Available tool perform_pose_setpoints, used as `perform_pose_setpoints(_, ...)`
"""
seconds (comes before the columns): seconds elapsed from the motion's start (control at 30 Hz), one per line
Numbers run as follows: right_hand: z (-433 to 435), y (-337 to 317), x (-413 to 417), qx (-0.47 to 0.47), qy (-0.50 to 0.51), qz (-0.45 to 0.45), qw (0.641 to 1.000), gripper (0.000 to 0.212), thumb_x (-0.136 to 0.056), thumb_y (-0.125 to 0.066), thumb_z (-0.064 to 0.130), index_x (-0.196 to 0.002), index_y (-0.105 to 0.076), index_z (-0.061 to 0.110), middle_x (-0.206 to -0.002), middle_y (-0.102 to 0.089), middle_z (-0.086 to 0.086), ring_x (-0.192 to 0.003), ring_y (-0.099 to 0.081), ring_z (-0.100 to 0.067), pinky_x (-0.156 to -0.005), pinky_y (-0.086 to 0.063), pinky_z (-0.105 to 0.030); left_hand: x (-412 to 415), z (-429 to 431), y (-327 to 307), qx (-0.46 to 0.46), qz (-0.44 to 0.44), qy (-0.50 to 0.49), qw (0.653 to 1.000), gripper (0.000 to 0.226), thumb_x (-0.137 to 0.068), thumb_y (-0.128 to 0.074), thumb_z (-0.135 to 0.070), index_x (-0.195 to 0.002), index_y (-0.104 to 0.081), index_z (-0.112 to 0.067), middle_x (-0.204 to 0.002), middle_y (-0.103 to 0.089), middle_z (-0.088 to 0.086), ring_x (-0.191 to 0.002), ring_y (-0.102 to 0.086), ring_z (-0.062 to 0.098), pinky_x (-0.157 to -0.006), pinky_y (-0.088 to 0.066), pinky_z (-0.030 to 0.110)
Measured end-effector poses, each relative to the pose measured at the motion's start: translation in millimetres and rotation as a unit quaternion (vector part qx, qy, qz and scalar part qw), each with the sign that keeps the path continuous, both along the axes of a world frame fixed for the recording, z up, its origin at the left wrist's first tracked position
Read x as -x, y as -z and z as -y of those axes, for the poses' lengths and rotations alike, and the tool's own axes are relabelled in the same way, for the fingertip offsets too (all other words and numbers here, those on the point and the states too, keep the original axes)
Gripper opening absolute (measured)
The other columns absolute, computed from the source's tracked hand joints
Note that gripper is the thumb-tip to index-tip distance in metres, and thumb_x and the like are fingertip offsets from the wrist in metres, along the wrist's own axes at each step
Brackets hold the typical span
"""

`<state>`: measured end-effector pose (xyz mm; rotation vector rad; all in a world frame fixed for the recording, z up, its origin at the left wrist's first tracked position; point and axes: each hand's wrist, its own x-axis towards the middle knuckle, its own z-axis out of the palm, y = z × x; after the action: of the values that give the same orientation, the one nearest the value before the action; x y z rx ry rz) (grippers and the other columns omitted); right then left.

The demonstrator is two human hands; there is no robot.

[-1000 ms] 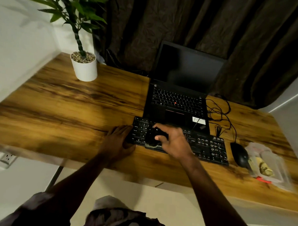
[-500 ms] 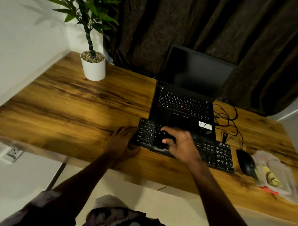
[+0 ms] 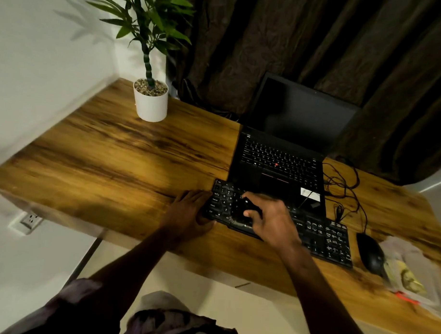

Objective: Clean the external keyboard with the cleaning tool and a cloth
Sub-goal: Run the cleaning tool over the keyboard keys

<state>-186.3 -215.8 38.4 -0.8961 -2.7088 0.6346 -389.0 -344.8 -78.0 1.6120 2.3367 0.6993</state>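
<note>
The wooden desk carries the open laptop; the external keyboard lies just before the laptop. The left hand, fingers flat and together, presses the keyboard's left end. The right hand clamps a dark cleaning tool (blurred) over the left keys.

White letters Q, W, A, S and Z are showing on the external keyboard keys; a partial white brand mark beginning "ze" is showing on its front edge.
</note>
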Motion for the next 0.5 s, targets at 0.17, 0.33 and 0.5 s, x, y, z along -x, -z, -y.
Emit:
perform_pose_setpoints(0.17, 14.0, 9.1, 33.9, 0.025, -0.041, -0.048, 0.998, 0.043, -0.09, -0.068, 0.019, -0.13, -0.06, 0.028, -0.129, -0.065, -0.002, -0.108, -0.065, -0.015, -0.094, -0.056, -0.037, -0.9, 0.7, 0.0, -0.021, -0.008, 0.01, 1.0, 0.088, -0.077, -0.052, -0.073, -0.15, -0.039, -0.025, -0.15, -0.047, -0.003, -0.138, -0.037, 0.024, -0.113, -0.035, 0.047)
perform_pose_setpoints(0.33, 21.0, 9.4, 44.3, 0.072, -0.033, -0.107, 0.991, 0.04, -0.088, -0.069, 0.014, -0.127, -0.064, 0.023, -0.123, -0.068, -0.002, -0.11, -0.064, -0.01, -0.095, -0.054, -0.028, -1.1, 0.8, -3.1, -0.026, -0.014, 0.011, 0.999, 0.088, -0.075, -0.052, -0.072, -0.149, -0.041, -0.025, -0.149, -0.048, -0.004, -0.138, -0.04, 0.024, -0.111, -0.034, 0.045)
perform_pose_setpoints(0.5, -2.6, 8.1, 17.0, 0.037, -0.014, -0.058, 0.998, 0.042, -0.091, -0.068, 0.018, -0.131, -0.06, 0.027, -0.128, -0.065, -0.001, -0.106, -0.065, -0.01, -0.096, -0.051, -0.022, 1.6, -1.3, 2.8, -0.009, -0.011, 0.004, 1.0, 0.088, -0.076, -0.052, -0.075, -0.151, -0.036, -0.031, -0.152, -0.044, -0.005, -0.14, -0.036, 0.024, -0.113, -0.035, 0.046)
